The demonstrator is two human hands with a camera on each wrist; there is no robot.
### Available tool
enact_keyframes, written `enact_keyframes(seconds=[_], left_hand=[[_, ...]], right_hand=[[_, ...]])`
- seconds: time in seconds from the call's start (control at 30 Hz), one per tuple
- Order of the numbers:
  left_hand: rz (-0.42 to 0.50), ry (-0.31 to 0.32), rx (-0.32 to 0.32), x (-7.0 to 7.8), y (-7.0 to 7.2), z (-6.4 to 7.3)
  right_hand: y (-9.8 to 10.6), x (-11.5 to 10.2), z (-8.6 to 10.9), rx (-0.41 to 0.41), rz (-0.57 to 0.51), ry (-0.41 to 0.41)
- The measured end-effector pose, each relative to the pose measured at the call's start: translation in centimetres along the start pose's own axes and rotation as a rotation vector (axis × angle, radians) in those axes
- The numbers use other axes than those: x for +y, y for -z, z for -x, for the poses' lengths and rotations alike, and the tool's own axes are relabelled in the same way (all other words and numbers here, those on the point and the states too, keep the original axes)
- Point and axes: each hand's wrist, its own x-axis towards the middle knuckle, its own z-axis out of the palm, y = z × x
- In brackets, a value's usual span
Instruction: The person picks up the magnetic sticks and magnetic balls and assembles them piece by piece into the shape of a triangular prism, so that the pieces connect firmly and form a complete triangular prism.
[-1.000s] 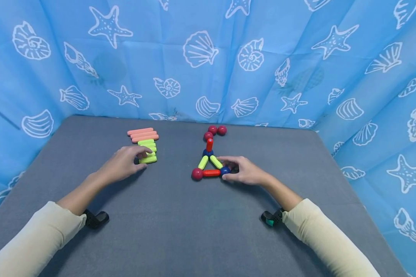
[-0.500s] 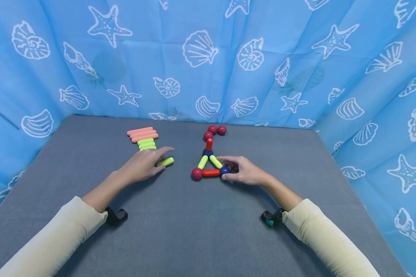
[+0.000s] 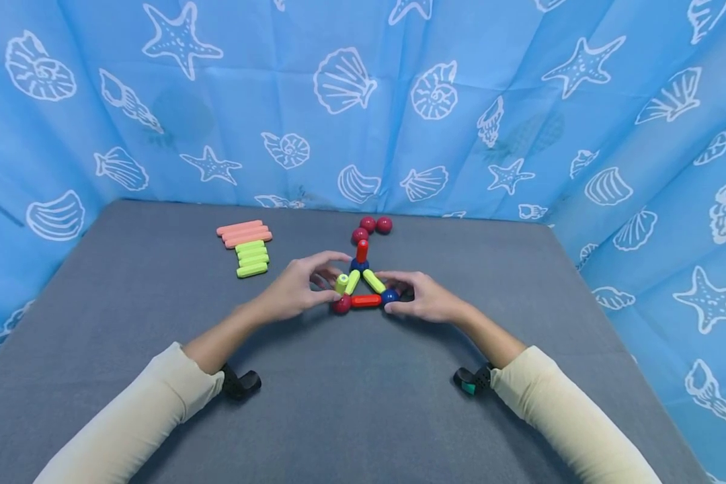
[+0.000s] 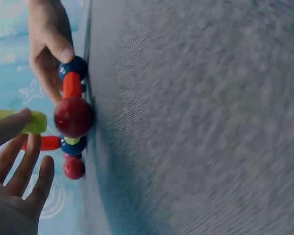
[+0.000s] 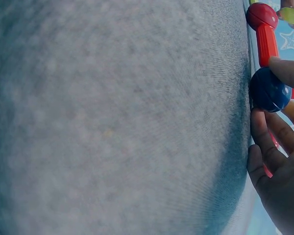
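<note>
A triangle of toy building rods and balls lies on the grey table: a red rod (image 3: 366, 301) in front, yellow-green rods on the other two sides. My left hand (image 3: 293, 289) pinches a loose yellow-green rod (image 3: 341, 284), held upright over the dark red ball (image 3: 341, 306) at the left corner. In the left wrist view a small gap separates this rod (image 4: 37, 122) from the ball (image 4: 74, 117). My right hand (image 3: 426, 299) grips the blue ball (image 3: 390, 297) at the right corner between thumb and fingers. On the far blue ball (image 3: 359, 265) stands an upright red rod (image 3: 362, 250).
Several yellow-green rods (image 3: 252, 269) lie side by side left of the triangle, with salmon rods (image 3: 244, 234) behind them. Three dark red balls (image 3: 368, 224) sit behind the triangle. A blue shell-patterned curtain (image 3: 345, 121) hangs along the table's back and sides.
My left hand has picked a yellow-green rod from the row, carried it right, and turned it upright over the left red ball. My right hand has stayed on the blue ball.
</note>
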Motion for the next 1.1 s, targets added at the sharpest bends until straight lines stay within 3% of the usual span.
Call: enact_keyframes(seconds=[0.27, 0.53, 0.67, 0.9, 1.1], left_hand=[[0.011, 0.020, -0.070, -0.3, -0.6, 0.1], [0.088, 0.053, -0.111, -1.4, 0.2, -0.3], [0.072, 0.118, -0.034, -2.4, 0.8, -1.5], [0.050, 0.245, 0.143, -3.6, 0.5, -5.5], [0.022, 0.274, 0.210, -4.0, -0.5, -8.5]], right_hand=[[0.1, 0.0, 0.0, -0.002, 0.003, 0.011], [0.1, 0.0, 0.0, -0.004, 0.004, 0.010], [0.1, 0.0, 0.1, -0.008, 0.011, 0.006], [0.3, 0.1, 0.1, -0.020, -0.004, 0.008], [0.4, 0.0, -0.2, -0.024, -0.011, 0.023]])
